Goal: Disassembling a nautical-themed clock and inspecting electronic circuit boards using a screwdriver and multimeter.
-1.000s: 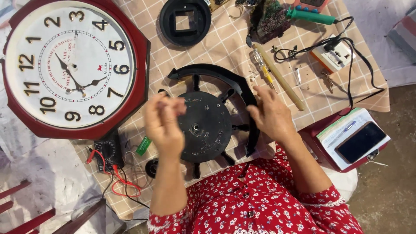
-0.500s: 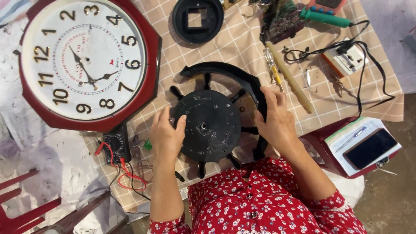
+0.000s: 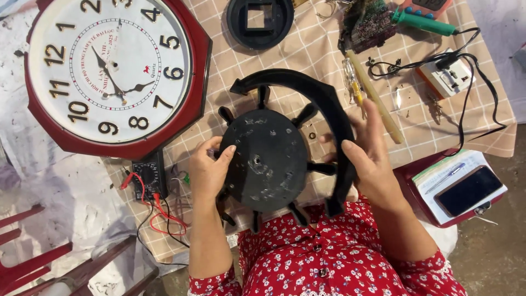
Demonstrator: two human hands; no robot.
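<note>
Left hand (image 3: 211, 170): fingers curled on the black spoked disc (image 3: 263, 164).
Right hand (image 3: 370, 164): fingers clasp its curved rim — firmly.
Risk: loosened grip tips it onto the wall clock (image 3: 112, 74).

Black spoked disc (image 3: 267, 162) with pale scuffs, black curved arc (image 3: 318, 104) around it from 11 to 4 o'clock. At 10 o'clock, dark red clock frame (image 3: 194, 104), white dial (image 3: 112, 68), black numerals. Beige cloth (image 3: 307, 49) with white checks beneath. Red sleeves (image 3: 394, 268), small white flowers. Green tool handle (image 3: 424, 23) at 1 o'clock.
</note>
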